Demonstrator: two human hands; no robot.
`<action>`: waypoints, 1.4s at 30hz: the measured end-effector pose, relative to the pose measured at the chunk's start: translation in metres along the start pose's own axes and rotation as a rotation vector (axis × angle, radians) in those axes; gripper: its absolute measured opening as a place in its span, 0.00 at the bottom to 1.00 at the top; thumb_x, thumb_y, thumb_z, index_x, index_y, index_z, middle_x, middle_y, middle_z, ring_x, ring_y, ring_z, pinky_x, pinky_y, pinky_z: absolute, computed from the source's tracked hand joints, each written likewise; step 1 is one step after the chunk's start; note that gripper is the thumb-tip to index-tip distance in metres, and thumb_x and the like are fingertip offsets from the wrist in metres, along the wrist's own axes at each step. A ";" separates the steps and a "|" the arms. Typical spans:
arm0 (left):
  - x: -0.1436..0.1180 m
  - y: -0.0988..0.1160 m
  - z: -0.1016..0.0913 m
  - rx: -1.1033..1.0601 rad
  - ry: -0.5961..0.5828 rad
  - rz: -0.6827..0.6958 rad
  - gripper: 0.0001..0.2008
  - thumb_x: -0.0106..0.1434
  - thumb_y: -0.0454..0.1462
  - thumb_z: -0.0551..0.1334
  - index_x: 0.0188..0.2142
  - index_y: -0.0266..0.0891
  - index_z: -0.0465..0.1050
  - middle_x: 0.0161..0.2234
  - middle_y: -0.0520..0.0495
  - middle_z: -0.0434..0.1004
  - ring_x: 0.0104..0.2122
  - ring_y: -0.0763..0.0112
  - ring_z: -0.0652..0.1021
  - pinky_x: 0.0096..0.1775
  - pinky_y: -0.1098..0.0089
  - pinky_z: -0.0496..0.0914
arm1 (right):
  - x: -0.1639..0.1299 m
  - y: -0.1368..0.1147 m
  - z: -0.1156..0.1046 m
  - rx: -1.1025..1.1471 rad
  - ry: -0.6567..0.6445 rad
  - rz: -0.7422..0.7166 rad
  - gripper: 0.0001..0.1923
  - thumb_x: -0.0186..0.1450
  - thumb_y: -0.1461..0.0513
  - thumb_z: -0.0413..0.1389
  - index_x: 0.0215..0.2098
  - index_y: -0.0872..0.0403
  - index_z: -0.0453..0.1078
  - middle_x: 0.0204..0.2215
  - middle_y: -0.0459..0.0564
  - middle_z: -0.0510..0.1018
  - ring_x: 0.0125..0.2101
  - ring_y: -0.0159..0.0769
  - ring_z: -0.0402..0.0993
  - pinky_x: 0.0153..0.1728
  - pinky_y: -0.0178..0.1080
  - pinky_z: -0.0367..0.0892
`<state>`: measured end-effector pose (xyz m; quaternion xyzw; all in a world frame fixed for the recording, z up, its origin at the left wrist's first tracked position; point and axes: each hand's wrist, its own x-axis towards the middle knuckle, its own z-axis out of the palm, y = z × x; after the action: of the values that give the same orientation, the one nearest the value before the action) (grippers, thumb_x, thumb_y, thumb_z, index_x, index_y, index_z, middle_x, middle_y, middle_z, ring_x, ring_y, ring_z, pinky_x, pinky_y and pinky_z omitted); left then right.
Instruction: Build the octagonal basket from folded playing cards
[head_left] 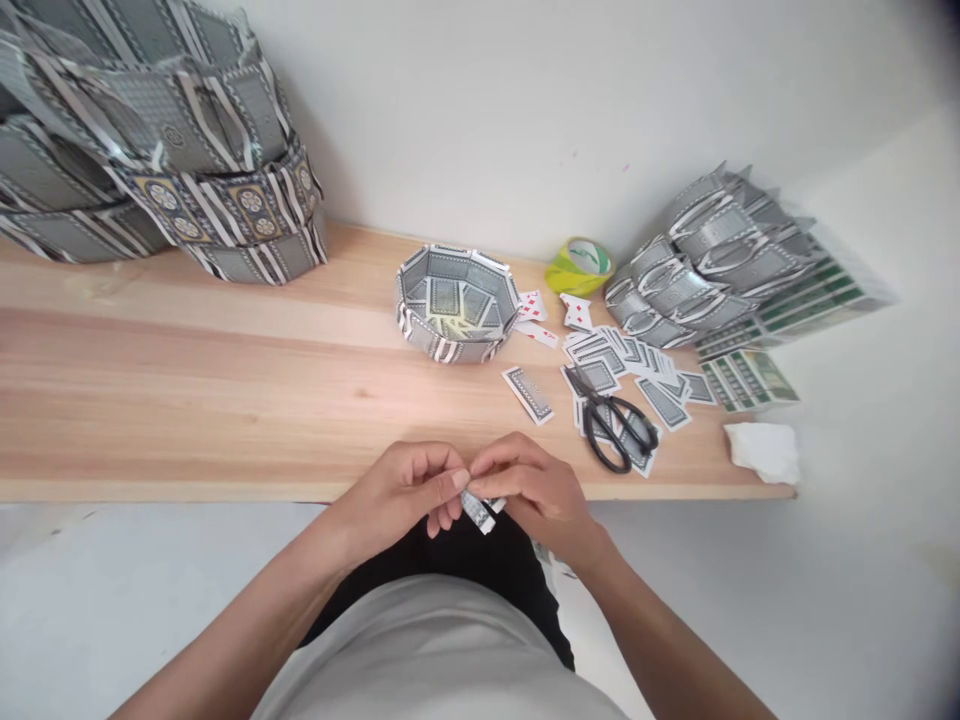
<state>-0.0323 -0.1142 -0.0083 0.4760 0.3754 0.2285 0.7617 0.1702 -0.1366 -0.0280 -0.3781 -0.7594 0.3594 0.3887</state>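
Observation:
My left hand (409,492) and my right hand (532,490) meet at the near edge of the wooden board (187,400), both pinching one small folded playing card (480,508) with a grey patterned back. Most of the card is hidden by my fingers. Beyond my hands a bowl (456,300) woven from folded cards stands on the board. A single card (529,394) lies face down between the bowl and my right hand. Black scissors (619,428) rest on a scatter of loose cards (637,375) to the right.
Large woven card rings (165,150) are stacked at the back left. More folded card pieces (712,260) pile at the back right beside a yellow-green tape roll (579,266), flat card sheets (750,378) and a white tissue (765,450). A white wall stands behind.

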 end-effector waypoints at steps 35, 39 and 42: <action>0.003 -0.018 0.017 0.607 0.609 0.379 0.08 0.67 0.36 0.54 0.31 0.39 0.66 0.25 0.55 0.69 0.25 0.77 0.70 0.31 0.74 0.64 | 0.014 -0.029 0.019 0.704 -0.051 0.759 0.17 0.65 0.49 0.55 0.37 0.55 0.66 0.31 0.49 0.76 0.28 0.33 0.77 0.22 0.31 0.64; 0.003 -0.019 0.018 0.641 0.599 0.406 0.08 0.67 0.35 0.54 0.30 0.39 0.65 0.25 0.56 0.69 0.25 0.78 0.70 0.31 0.75 0.64 | 0.014 -0.027 0.026 0.658 0.017 0.727 0.14 0.64 0.52 0.57 0.32 0.55 0.66 0.28 0.47 0.76 0.24 0.29 0.72 0.20 0.30 0.63; 0.003 -0.019 0.020 0.612 0.587 0.387 0.09 0.67 0.34 0.54 0.29 0.39 0.65 0.25 0.56 0.70 0.25 0.78 0.70 0.31 0.76 0.64 | 0.012 -0.027 0.029 0.610 0.047 0.753 0.13 0.63 0.54 0.57 0.30 0.54 0.64 0.25 0.45 0.75 0.20 0.26 0.68 0.18 0.30 0.61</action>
<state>-0.0148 -0.1317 -0.0209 0.6554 0.5297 0.3701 0.3912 0.1325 -0.1460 -0.0140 -0.5036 -0.4209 0.6726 0.3418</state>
